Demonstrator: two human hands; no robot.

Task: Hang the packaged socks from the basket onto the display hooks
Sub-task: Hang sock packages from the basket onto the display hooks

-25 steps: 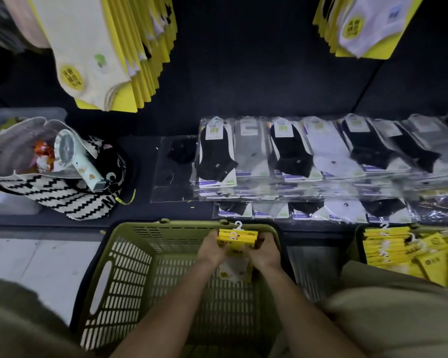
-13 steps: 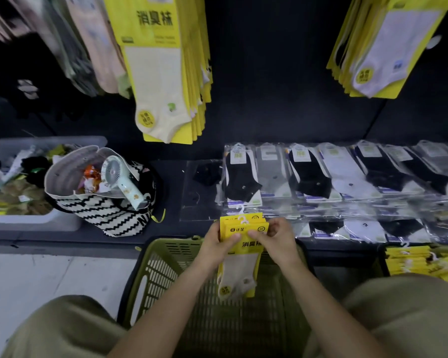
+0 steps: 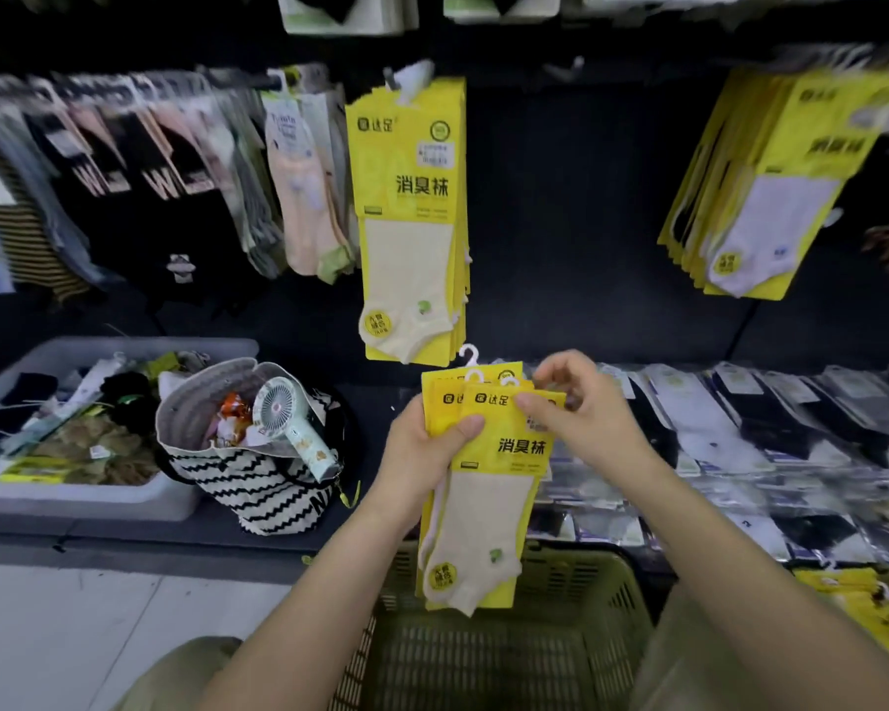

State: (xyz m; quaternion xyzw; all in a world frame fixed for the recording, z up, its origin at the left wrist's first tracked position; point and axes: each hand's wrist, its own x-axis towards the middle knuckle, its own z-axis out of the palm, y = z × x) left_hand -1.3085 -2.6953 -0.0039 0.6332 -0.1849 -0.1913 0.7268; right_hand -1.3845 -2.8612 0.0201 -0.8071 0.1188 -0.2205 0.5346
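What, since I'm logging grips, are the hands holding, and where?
Yellow card-backed sock packs: left hand grips the upper left edge, right hand pinches the top right.

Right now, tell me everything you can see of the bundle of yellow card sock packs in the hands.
The bundle of yellow card sock packs is several fanned cards printed in black, the front one bearing a cream ankle sock. White plastic hooks stick up on top. Held upright above the green plastic basket: the left hand grips its left edge, the right hand pinches the top.
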